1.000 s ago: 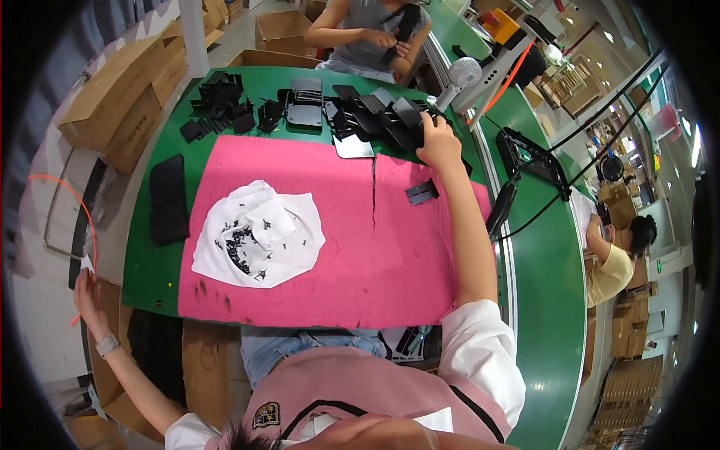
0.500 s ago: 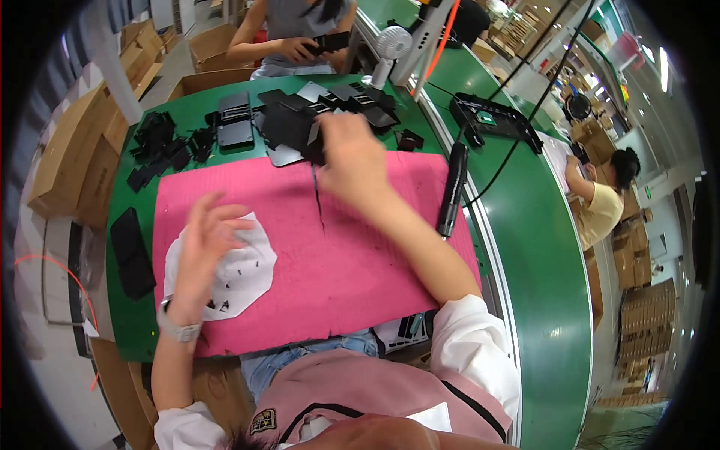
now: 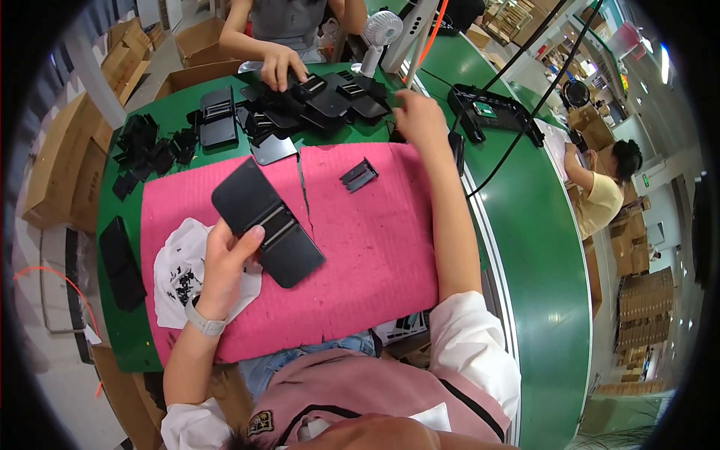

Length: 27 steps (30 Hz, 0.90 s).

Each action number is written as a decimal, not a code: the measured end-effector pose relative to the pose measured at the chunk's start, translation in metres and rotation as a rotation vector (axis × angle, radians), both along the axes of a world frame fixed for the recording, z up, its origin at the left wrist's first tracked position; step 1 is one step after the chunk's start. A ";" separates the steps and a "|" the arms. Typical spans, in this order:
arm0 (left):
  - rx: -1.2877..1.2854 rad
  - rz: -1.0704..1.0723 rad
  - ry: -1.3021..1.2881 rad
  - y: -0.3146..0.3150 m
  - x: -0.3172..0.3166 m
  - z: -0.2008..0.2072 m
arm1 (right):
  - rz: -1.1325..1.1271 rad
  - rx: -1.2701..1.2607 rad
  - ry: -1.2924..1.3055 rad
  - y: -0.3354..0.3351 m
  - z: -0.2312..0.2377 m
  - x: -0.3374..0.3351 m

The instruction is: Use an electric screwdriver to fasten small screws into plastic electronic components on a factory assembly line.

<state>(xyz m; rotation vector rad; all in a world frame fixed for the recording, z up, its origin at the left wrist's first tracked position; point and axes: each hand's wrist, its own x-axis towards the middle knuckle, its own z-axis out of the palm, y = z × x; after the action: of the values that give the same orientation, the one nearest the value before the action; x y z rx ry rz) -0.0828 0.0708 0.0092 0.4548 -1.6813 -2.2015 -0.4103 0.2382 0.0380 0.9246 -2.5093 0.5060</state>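
Observation:
My left hand [image 3: 229, 262] grips a black two-leaf hinged panel [image 3: 251, 196], thumb on top beside its silvery slotted middle strip. The panel is held tilted over the pink foam mat [image 3: 375, 247]. At the mat's far right corner is my right hand [image 3: 421, 118], its fingers curled beside the metal post; what they hold, if anything, is hidden. A small black slotted piece [image 3: 358, 176] lies on the mat. Below my left hand, a white sheet [image 3: 169, 262] bears several tiny black bits. A black screwdriver [image 3: 457, 152] shows partly behind my right forearm.
Beyond the mat lies a heap of black panels [image 3: 300, 112], touched by a co-worker's hand [image 3: 283, 66]. Loose black pieces [image 3: 146, 146] sit at far left, with another black panel [image 3: 120, 262] left of the mat. A white fan [image 3: 381, 30] and black tray [image 3: 495, 116] stand further back.
My left hand now holds the black hinged panel. My right hand has moved right from the heap. A small slotted piece now lies on the mat, and the co-worker's hand has reached the heap.

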 end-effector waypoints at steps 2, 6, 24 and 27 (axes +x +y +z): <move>0.002 -0.042 0.014 0.001 -0.002 0.000 | -0.165 0.195 -0.081 0.019 -0.026 -0.043; 0.095 -0.230 0.076 -0.001 0.000 -0.006 | -0.116 0.315 -0.316 0.035 -0.053 -0.077; 0.268 -0.022 0.078 0.001 0.003 -0.007 | 0.628 -0.469 -0.378 -0.020 0.029 0.128; 0.210 -0.078 0.094 0.002 -0.001 -0.013 | 0.761 -0.286 -0.101 -0.023 0.026 0.164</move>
<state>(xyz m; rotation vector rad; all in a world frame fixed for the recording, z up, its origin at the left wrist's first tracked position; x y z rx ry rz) -0.0836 0.0725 -0.0033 0.3367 -1.4498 -2.4283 -0.2465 0.2150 0.0636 1.7493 -2.0073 1.1228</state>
